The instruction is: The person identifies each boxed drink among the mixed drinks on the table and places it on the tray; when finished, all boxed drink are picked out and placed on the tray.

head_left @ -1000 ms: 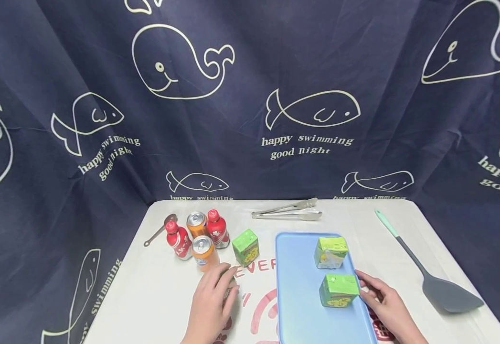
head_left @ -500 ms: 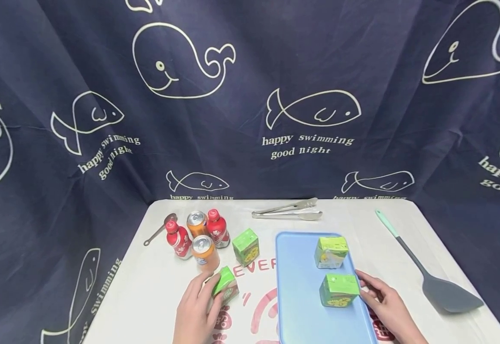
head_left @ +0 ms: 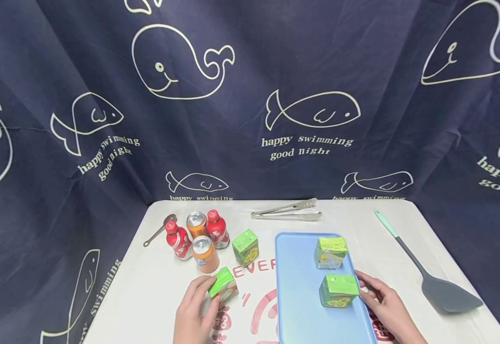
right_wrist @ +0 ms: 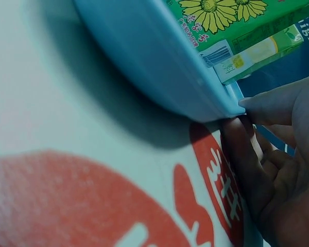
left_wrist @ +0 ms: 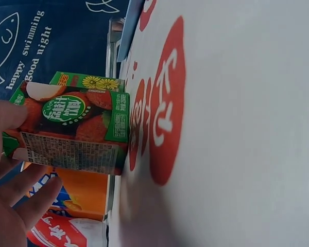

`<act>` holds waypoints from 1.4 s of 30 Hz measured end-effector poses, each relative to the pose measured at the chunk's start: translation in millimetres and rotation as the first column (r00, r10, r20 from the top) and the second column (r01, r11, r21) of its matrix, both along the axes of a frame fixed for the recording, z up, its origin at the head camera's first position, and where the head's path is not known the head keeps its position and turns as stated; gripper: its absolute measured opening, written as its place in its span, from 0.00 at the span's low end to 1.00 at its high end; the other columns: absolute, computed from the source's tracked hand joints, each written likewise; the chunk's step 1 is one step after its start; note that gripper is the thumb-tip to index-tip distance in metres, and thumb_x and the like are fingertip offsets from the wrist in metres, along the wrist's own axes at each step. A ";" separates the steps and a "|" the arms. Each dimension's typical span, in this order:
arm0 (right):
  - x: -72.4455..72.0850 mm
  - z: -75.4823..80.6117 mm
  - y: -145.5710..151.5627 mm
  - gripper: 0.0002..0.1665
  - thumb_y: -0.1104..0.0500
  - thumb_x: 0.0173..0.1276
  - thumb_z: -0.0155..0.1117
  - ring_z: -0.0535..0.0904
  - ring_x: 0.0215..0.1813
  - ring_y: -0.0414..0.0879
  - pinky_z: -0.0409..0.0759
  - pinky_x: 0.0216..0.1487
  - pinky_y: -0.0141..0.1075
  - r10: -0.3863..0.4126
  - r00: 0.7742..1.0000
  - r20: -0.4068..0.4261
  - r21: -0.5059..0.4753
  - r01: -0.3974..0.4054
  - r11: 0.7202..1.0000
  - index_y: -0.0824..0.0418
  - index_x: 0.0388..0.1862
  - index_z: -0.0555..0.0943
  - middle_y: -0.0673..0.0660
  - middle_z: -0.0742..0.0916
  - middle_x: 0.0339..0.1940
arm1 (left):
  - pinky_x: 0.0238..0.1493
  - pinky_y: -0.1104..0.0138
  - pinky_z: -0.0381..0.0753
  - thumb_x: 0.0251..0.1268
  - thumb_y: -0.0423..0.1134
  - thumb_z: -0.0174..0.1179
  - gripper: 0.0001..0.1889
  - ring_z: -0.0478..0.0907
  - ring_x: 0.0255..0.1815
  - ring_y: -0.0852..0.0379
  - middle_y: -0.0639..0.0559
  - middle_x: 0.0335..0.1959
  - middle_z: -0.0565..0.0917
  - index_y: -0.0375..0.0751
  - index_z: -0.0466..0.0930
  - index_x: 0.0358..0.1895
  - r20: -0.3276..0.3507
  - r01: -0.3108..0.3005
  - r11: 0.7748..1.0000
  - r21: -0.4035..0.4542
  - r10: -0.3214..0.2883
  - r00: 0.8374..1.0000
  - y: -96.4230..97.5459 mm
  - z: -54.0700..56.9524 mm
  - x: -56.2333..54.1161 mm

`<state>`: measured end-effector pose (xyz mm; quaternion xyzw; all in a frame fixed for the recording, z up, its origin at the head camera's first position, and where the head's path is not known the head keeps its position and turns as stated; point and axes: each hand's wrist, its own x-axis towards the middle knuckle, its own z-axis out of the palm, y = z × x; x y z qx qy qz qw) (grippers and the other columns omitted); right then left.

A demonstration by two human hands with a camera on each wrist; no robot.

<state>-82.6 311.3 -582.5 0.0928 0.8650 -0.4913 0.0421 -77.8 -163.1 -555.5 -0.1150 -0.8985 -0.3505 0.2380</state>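
Note:
My left hand (head_left: 196, 306) holds a green juice box (head_left: 224, 286) by its left side, near the top. In the left wrist view this carton (left_wrist: 72, 123) shows red fruit and a green label; one digit overlaps its upper end while other fingers spread beside it. My right hand (head_left: 385, 303) pinches the right rim of a blue tray (head_left: 301, 296), thumb above and fingers under the edge in the right wrist view. Two green juice boxes stand on the tray, a nearer one (head_left: 339, 291) and a farther one (head_left: 330, 253).
Left of the tray stands another green juice box (head_left: 246, 247). Beyond my left hand are orange cans (head_left: 206, 255) and red bottles (head_left: 178, 241), with a brown ladle (head_left: 160, 229) behind. Metal tongs (head_left: 288, 212) lie at the back, a grey spatula (head_left: 447, 294) at the right.
My left hand has drawn back to the left and nearer, showing more of the juice box, which has shifted slightly and turned. My right hand and the tray have stayed put.

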 end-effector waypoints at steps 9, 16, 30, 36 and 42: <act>-0.1 0.0 0.4 0.33 0.62 0.76 0.66 0.77 0.42 0.41 0.80 0.41 0.29 0.000 1.000 0.002 -0.002 0.000 1.000 0.67 0.76 0.71 0.59 0.83 0.54 | 0.49 0.66 0.90 0.56 0.25 0.77 0.31 0.82 0.58 0.59 0.69 0.60 0.78 0.56 0.82 0.61 0.116 -0.027 0.974 0.225 0.001 0.993 7.8 -0.8 1.1; -0.3 -1.0 1.2 0.33 0.60 0.76 0.66 0.78 0.42 0.41 0.80 0.42 0.29 -0.001 1.000 0.003 0.000 0.001 1.000 0.67 0.77 0.71 0.59 0.83 0.55 | 0.47 0.65 0.90 0.52 0.22 0.77 0.31 0.83 0.58 0.55 0.66 0.57 0.80 0.55 0.84 0.58 0.072 -0.023 0.952 0.304 0.001 0.997 7.5 -5.6 0.3; -1.0 -1.1 1.1 0.34 0.61 0.77 0.66 0.77 0.42 0.42 0.80 0.41 0.30 -0.003 1.000 0.028 -0.007 0.003 1.000 0.67 0.77 0.70 0.60 0.82 0.56 | 0.49 0.68 0.89 0.54 0.23 0.77 0.29 0.82 0.60 0.55 0.65 0.57 0.82 0.55 0.84 0.56 0.194 -0.123 0.915 0.383 0.051 0.980 14.5 2.2 4.4; -1.4 -1.3 1.0 0.33 0.61 0.76 0.66 0.77 0.41 0.42 0.80 0.40 0.30 -0.003 1.000 0.017 -0.010 0.003 1.000 0.67 0.77 0.70 0.60 0.83 0.55 | 0.50 0.68 0.89 0.54 0.22 0.76 0.29 0.81 0.61 0.55 0.65 0.57 0.82 0.55 0.84 0.56 0.196 -0.127 0.916 0.380 0.055 0.979 16.2 3.0 4.2; -1.6 -1.8 1.1 0.33 0.62 0.76 0.66 0.76 0.40 0.42 0.79 0.39 0.30 -0.003 1.000 0.008 -0.012 0.003 1.000 0.67 0.77 0.70 0.59 0.82 0.53 | 0.50 0.65 0.89 0.51 0.19 0.75 0.30 0.82 0.60 0.54 0.55 0.57 0.84 0.52 0.85 0.57 0.113 -0.068 0.913 0.402 0.025 0.993 15.9 0.0 1.1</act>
